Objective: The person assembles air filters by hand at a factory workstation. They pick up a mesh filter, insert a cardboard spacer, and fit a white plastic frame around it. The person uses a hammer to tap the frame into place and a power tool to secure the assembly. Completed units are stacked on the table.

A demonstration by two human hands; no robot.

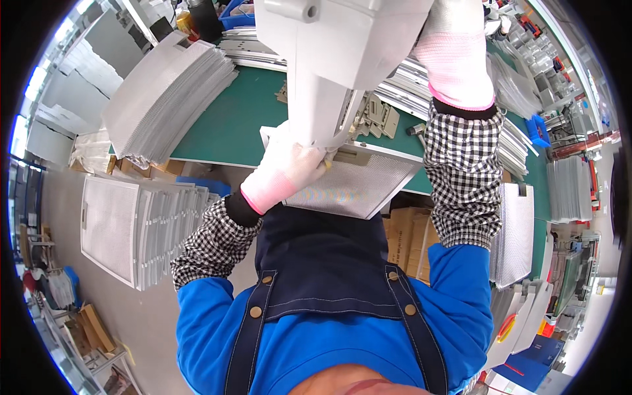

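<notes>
A large light-grey machine (336, 39) with a narrow lower arm stands right before me at the bench. Beneath that arm a framed metal mesh panel (349, 184) is tilted, its near edge hanging past the bench front. My left hand (286, 164), in a white and pink glove, is closed on the panel's left far corner, close to the machine's lower tip. My right hand (455, 49), gloved the same way, is raised against the machine's right side. Its fingers are hidden, so what they hold cannot be seen. Several small beige plastic parts (376, 118) lie behind the panel.
A tall stack of mesh panels (168, 99) stands on the green bench top (220, 125) at left, with more panels (138, 227) below it. Metal strips (408, 89) lie behind the machine. Further panels (515, 230) stand at right, and cardboard boxes (408, 240) sit under the bench.
</notes>
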